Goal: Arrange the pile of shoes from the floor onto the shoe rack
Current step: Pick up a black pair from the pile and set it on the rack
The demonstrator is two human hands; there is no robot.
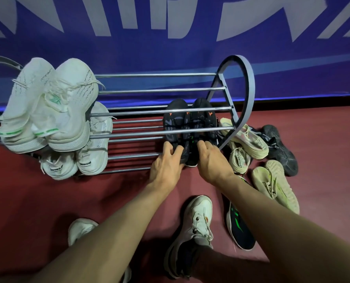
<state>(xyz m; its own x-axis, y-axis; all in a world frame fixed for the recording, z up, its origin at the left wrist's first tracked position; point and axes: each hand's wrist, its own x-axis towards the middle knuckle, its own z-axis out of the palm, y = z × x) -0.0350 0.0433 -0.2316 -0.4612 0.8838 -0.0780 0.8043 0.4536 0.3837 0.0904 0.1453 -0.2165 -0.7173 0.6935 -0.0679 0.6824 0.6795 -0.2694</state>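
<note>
Where rack point(241, 94) bars cross, black shoes point(187, 127) half-hidden.

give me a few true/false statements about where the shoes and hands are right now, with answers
1. Both hands are on the black pair on the lower shelf. True: left hand and right hand hold the heels of the black pair.
2. The top shelf is full. False: only one white pair sits at its left end.
3. A white pair sits on the lower shelf's left end. True.
4. No shoes remain on the floor. False: several lie to the right of the shoe rack, including a beige shoe.
</note>
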